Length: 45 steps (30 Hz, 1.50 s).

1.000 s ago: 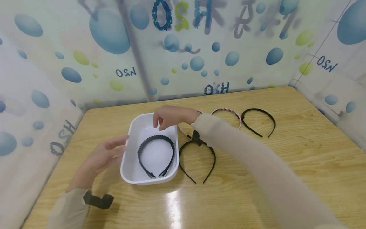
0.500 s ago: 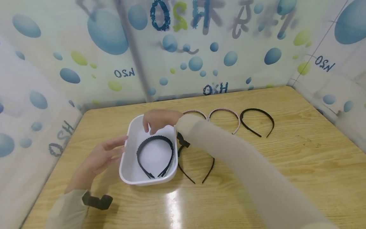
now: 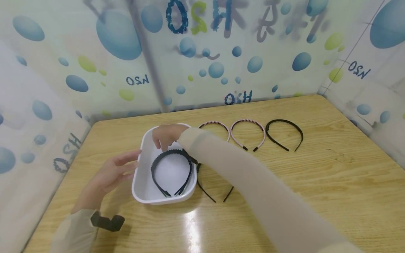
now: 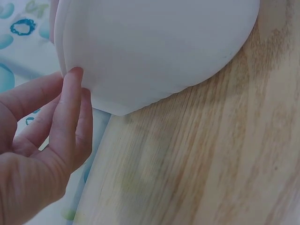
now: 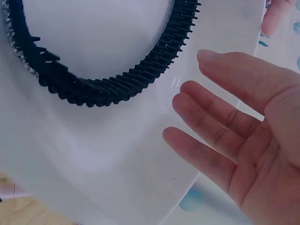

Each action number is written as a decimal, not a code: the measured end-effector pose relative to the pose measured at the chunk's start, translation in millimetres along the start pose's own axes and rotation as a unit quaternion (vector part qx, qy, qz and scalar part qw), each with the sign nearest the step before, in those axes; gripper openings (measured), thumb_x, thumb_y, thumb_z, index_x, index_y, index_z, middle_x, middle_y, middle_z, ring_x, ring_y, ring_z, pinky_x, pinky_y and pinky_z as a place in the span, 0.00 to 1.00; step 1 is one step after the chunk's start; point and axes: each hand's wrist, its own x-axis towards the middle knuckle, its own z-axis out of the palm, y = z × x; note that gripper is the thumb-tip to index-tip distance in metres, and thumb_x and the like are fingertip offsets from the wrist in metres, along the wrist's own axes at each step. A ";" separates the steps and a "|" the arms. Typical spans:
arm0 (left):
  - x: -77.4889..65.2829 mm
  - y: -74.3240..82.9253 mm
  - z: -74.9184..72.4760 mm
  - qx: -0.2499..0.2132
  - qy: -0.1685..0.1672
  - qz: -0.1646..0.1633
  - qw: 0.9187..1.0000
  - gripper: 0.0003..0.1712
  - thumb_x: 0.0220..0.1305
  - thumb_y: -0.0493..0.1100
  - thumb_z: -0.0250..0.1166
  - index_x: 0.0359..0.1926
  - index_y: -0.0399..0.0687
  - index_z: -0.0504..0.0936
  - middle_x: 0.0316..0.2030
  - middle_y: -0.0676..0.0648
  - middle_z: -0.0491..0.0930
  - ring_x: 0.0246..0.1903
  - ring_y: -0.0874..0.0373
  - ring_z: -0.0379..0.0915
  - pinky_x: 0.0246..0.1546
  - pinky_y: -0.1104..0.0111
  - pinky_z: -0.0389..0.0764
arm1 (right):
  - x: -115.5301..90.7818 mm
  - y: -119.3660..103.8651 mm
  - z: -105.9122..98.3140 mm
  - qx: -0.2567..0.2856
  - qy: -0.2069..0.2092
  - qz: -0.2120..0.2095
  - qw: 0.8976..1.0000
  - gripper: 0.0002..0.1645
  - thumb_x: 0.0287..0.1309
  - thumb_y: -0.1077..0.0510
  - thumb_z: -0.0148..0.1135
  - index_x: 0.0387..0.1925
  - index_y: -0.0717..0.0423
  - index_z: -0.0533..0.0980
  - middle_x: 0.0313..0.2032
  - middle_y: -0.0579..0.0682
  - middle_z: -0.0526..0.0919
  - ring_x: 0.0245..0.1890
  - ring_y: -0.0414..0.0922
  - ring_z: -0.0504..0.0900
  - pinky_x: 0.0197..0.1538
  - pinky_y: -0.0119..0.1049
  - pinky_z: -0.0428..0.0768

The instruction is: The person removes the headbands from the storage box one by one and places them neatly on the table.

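Note:
A white plastic box [image 3: 143, 186] stands on the table's left half. Inside lies a black toothed headband [image 3: 172, 152]; its doubled-looking ends leave unclear whether a second one is stacked with it. My right hand [image 3: 167, 135] hovers over the back of the box, close to the headband's curve. In the right wrist view that hand [image 5: 243, 126] has its fingers extended and apart from the black headband [image 5: 126, 89], holding nothing. My left hand [image 3: 112, 172] rests against the box's left side. Its fingertips touch the outer wall just below the rim, as the left wrist view shows.
Another black headband [image 3: 207, 191] lies right of the box, partly hidden by the right sleeve [image 3: 240, 175]. Farther back lie two pink-and-black headbands [image 3: 215, 123] [image 3: 248, 121] and one black headband [image 3: 286, 122]. A patterned curtain wall [image 3: 205, 70] borders the wooden table [image 3: 332, 168].
My right hand has moved left and slightly down, farther over the box, and the sleeve now uncovers the pink headbands. My left hand stays at the box's side. The headbands have not moved.

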 end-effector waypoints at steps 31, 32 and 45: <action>0.7 3.3 0.3 0.004 0.004 -0.004 1.000 0.19 0.63 0.32 0.57 0.52 0.55 0.78 0.47 0.58 0.76 0.45 0.65 0.73 0.43 0.69 0.78 | 12.3 -7.8 12.5 -0.050 -0.021 0.026 0.998 0.13 0.51 0.68 0.64 0.39 0.52 0.81 0.34 0.44 0.80 0.33 0.40 0.73 0.35 0.27 0.75; 0.6 3.0 0.3 0.003 0.004 -0.004 1.000 0.19 0.63 0.32 0.57 0.51 0.55 0.78 0.47 0.58 0.76 0.45 0.65 0.73 0.43 0.69 0.78 | 12.1 -8.0 12.7 -0.046 -0.020 0.029 0.998 0.13 0.51 0.68 0.64 0.39 0.52 0.81 0.34 0.44 0.79 0.33 0.40 0.73 0.35 0.27 0.75; 0.1 0.7 -1.7 -0.004 0.008 -0.007 1.000 0.19 0.62 0.32 0.58 0.51 0.55 0.79 0.47 0.58 0.77 0.45 0.64 0.74 0.42 0.69 0.79 | 11.5 -10.3 10.1 -0.058 -0.023 0.021 0.998 0.13 0.52 0.68 0.63 0.39 0.52 0.81 0.35 0.44 0.80 0.35 0.40 0.75 0.37 0.26 0.76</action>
